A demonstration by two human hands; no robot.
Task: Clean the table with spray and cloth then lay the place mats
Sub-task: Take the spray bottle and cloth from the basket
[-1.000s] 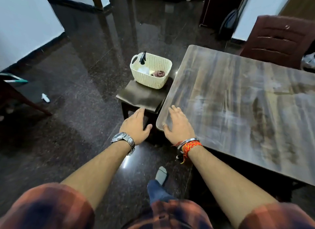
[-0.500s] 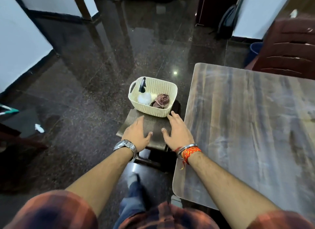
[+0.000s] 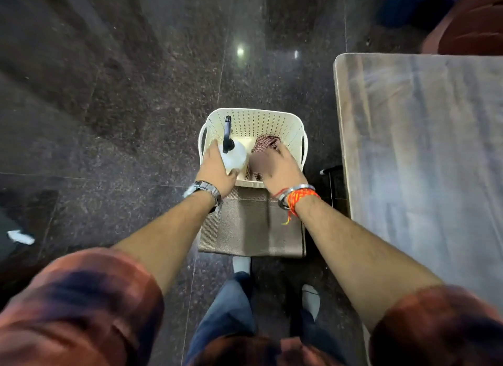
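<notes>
Head view: spray bottle (image 3: 234, 156) seemingly against left hand (image 3: 216, 169)

A glossy dark speckled stone floor (image 3: 109, 93) mirrors small ceiling lights. A low brown fabric-topped stool (image 3: 250, 229) stands on it. A reddish-brown chair (image 3: 468, 25) occupies the far right corner.

1. The basket (image 3: 253, 123) is cream plastic, perforated in rows, with a dull sheen.
2. Inside the basket, the spray bottle (image 3: 234, 156) is translucent white plastic with a black plastic nozzle.
3. Beside it in the basket, the cloth (image 3: 265, 143) is woven and checked.
4. Under the basket, the stool (image 3: 250, 226) has a ribbed, matt fabric top.
5. Right of the basket, the counter (image 3: 422, 153) shows streaky wood grain, smooth and faintly glossy.
6. The floor (image 3: 109, 93) is polished, speckled dark stone.
</notes>
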